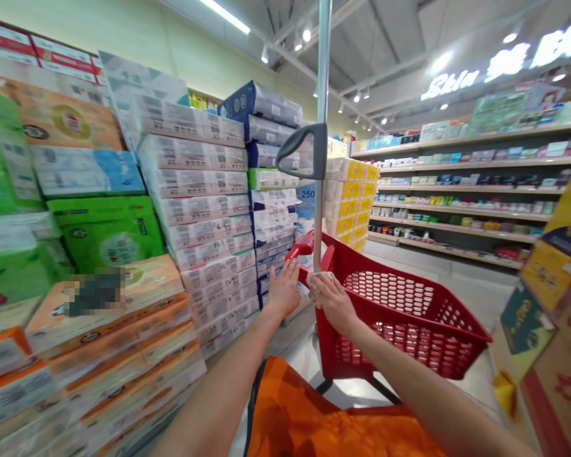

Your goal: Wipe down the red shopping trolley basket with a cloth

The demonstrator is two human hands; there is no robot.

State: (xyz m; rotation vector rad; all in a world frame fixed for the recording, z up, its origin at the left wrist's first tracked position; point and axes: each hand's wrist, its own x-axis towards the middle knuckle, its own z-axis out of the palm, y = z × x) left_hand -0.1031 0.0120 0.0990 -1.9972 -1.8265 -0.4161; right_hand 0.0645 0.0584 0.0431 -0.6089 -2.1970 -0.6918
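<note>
A red plastic shopping cart [409, 304] with a perforated basket stands in front of me. My left hand [284, 291] rests against the left end of its red handle [305, 246], fingers stretched out and holding nothing. Close beside it, my right hand [335, 303] presses a crumpled white cloth [315, 293] on the cart's rim near the foot of a metal pole [321, 76]. Most of the cloth is hidden under the fingers. A grey looped grip [314, 152] is fixed to the pole above both hands.
Tall stacks of white tissue packs [204, 203] and orange packs [124, 304] rise on the left. Yellow-and-white packs [352, 190] stand behind the cart. Cardboard boxes [552, 317] line the right side. Shelves [466, 190] with small products run along the back.
</note>
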